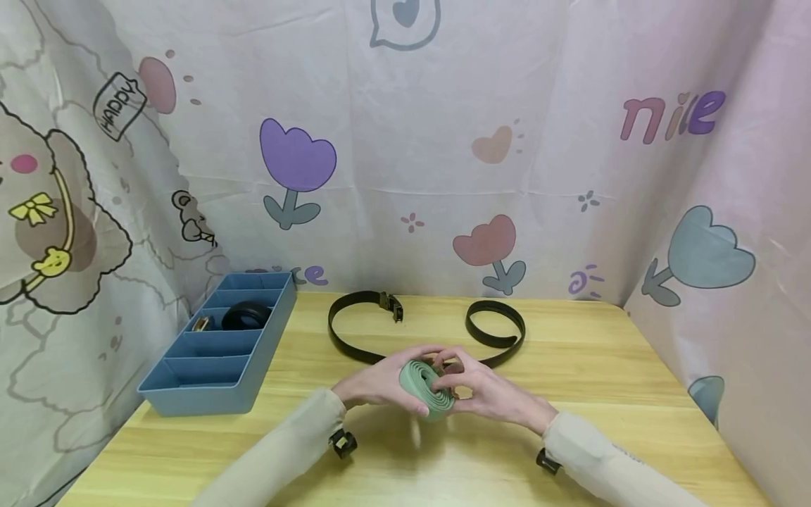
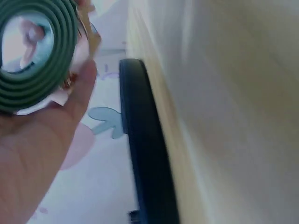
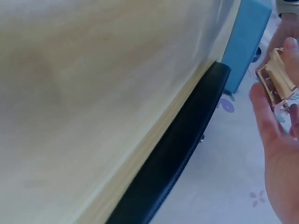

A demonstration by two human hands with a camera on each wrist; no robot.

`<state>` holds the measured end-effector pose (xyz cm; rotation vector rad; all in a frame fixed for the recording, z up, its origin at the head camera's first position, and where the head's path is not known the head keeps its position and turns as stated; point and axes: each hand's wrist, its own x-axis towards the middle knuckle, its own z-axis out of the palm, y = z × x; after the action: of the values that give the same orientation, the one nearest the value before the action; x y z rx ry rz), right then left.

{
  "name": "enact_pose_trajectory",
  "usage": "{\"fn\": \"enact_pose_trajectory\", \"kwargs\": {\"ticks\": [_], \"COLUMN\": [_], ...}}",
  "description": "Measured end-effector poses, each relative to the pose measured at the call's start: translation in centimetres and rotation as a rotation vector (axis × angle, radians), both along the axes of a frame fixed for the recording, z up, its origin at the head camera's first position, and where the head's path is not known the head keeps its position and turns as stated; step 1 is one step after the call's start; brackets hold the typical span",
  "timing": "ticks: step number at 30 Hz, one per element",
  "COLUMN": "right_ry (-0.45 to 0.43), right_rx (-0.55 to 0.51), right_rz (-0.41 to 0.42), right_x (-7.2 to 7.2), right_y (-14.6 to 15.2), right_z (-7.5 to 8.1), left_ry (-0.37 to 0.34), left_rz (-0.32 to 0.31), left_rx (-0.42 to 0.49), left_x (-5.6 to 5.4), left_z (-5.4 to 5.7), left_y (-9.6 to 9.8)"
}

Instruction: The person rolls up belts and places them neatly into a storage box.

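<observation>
A pale green belt, wound into a coil, is up off the table between both hands. My left hand grips the coil round its outside, its thumb along the lower edge. With curled fingers my right hand holds the coil's other side, one fingertip at the rolled middle. A gold buckle shows by the right fingers in the right wrist view. Behind the hands a black belt stands on edge, its dark buckle at the left end and its right end curled. The hands hide its middle.
A blue divided tray stands at the table's left side. One compartment holds a coiled black belt with a gold buckle. A printed curtain hangs behind the wooden table and on both sides.
</observation>
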<state>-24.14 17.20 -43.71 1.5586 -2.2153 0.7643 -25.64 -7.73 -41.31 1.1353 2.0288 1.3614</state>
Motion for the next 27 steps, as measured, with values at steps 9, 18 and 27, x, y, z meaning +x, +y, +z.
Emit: {"fn": "enact_pose_trajectory", "kwargs": {"ticks": [9, 18, 27], "right_ry": [0.158, 0.116, -0.025], "right_rx": [0.074, 0.151, 0.281], "right_rz": [-0.078, -0.298, -0.526], "right_x": [0.0, -2.5, -4.1], "right_y": [-0.7, 2.7, 6.7], "right_z": [0.2, 0.2, -1.3], "left_ry": [0.174, 0.251, 0.406], "left_rz": [0.294, 0.594, 0.882], "left_rx": [-0.055, -0.215, -0.53], "left_x": [1.7, 2.2, 1.4], "left_z": [1.1, 5.7, 11.1], "left_y": [-0.4, -3.2, -11.9]}}
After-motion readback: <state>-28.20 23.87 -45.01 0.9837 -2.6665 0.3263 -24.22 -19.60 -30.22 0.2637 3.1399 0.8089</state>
